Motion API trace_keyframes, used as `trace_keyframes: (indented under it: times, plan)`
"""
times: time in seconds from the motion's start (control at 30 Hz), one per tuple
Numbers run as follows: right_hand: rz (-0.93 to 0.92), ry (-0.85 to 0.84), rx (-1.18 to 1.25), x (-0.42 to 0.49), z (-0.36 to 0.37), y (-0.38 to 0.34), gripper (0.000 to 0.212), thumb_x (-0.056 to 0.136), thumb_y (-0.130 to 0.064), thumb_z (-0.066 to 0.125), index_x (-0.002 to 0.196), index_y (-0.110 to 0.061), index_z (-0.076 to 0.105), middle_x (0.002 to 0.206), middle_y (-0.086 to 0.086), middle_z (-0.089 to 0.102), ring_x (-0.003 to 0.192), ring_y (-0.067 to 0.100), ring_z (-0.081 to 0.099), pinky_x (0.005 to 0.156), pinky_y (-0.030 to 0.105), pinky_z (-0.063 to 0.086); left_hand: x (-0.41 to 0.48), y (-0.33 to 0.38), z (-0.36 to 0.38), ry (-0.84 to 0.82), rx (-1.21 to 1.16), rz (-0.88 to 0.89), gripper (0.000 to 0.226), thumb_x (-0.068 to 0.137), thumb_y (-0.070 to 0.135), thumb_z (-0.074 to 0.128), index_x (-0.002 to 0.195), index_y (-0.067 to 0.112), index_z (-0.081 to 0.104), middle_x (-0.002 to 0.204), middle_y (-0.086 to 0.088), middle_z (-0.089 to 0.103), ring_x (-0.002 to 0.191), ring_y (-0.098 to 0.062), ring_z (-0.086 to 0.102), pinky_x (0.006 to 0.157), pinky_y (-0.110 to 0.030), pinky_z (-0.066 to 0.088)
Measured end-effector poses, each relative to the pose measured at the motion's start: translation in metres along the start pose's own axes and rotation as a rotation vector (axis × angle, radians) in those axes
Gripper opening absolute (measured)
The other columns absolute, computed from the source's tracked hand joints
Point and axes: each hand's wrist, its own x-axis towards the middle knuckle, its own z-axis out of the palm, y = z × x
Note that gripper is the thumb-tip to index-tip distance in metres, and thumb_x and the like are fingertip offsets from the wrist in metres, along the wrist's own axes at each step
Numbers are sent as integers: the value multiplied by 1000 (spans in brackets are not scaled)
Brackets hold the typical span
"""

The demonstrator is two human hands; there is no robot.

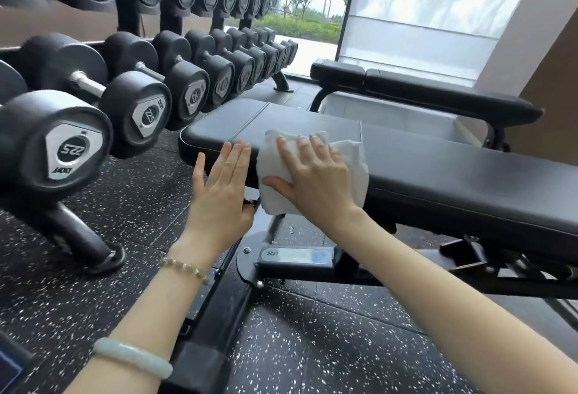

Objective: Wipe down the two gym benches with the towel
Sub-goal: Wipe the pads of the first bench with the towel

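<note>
A black padded gym bench (438, 171) runs across the middle of the view. A second black bench (416, 90) stands behind it near the window. A folded white towel (275, 162) lies over the near bench's front edge, close to its left end. My right hand (316, 178) presses flat on the towel, fingers spread. My left hand (222, 190) is open and flat, with its fingertips resting on the bench edge just left of the towel and nothing in it.
A two-tier rack of black dumbbells (131, 87) fills the left side, close to the bench's left end. The bench's black steel base (297, 262) lies on the speckled rubber floor (312, 346). A large window (306, 2) is behind.
</note>
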Motion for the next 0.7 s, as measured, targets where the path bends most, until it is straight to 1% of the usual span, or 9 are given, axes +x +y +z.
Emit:
trace_keyframes:
  times: [0.07, 0.13, 0.23, 0.3, 0.4, 0.47, 0.57, 0.63, 0.7]
  plan:
    - [-44, 67, 6, -14, -1, 17, 68, 83, -63, 37, 127, -16, 59, 119, 16, 64, 114, 38, 57, 86, 49, 50, -1, 1, -1, -6, 25, 3, 86, 76, 17, 55, 150, 8, 12, 157, -4, 10, 145, -15, 2, 114, -39, -15]
    - [-78, 145, -21, -39, -2, 46, 65, 85, -61, 44, 129, -16, 58, 122, 16, 62, 116, 38, 56, 87, 49, 50, -4, 4, 0, -5, 46, -20, 83, 79, 16, 51, 150, 8, 10, 157, -3, 6, 145, -14, -1, 115, -41, -13]
    - [-90, 222, -109, -78, -7, 96, 65, 84, -61, 58, 132, -17, 55, 126, 14, 60, 119, 36, 55, 88, 47, 50, -11, 20, 3, 25, 64, 32, 77, 76, 24, 36, 148, 3, 20, 156, -10, 18, 144, -20, 12, 116, -46, -1]
    - [-89, 226, -136, -102, -9, 125, 66, 85, -59, 57, 135, -17, 52, 128, 15, 58, 121, 36, 53, 89, 49, 51, -14, 36, 8, 42, 46, 113, 73, 77, 24, 32, 146, 1, 26, 153, -13, 25, 142, -24, 21, 115, -48, 8]
    - [-51, 208, -146, -128, -17, 155, 64, 89, -59, 51, 135, -15, 51, 129, 17, 57, 122, 37, 51, 90, 51, 50, -14, 62, 11, 75, 0, 193, 70, 77, 19, 35, 144, 1, 29, 151, -14, 31, 140, -26, 25, 114, -50, 15]
    - [-18, 200, -138, -132, -19, 158, 62, 91, -59, 47, 135, -15, 51, 128, 17, 58, 121, 37, 52, 87, 51, 50, -11, 77, 14, 79, 3, 243, 73, 74, 13, 44, 145, 3, 27, 150, -13, 32, 140, -25, 25, 113, -50, 15]
    - [32, 215, -114, -109, -17, 132, 63, 89, -62, 47, 130, -15, 56, 123, 13, 62, 117, 34, 56, 82, 48, 52, -5, 93, 20, 72, 8, 287, 79, 71, 13, 53, 144, 5, 25, 149, -13, 35, 139, -25, 25, 114, -50, 14]
    - [30, 217, -75, -88, -13, 110, 64, 88, -63, 46, 127, -15, 58, 120, 13, 64, 115, 33, 58, 82, 46, 52, -3, 99, 23, 55, 6, 290, 79, 72, 14, 57, 144, 6, 26, 149, -13, 35, 139, -25, 26, 114, -50, 15]
    - [-1, 215, -47, -79, -9, 104, 64, 87, -63, 46, 127, -15, 59, 119, 14, 64, 113, 33, 59, 84, 46, 51, -3, 100, 26, 35, 9, 280, 79, 73, 15, 59, 145, 6, 27, 150, -12, 33, 140, -25, 24, 115, -50, 14]
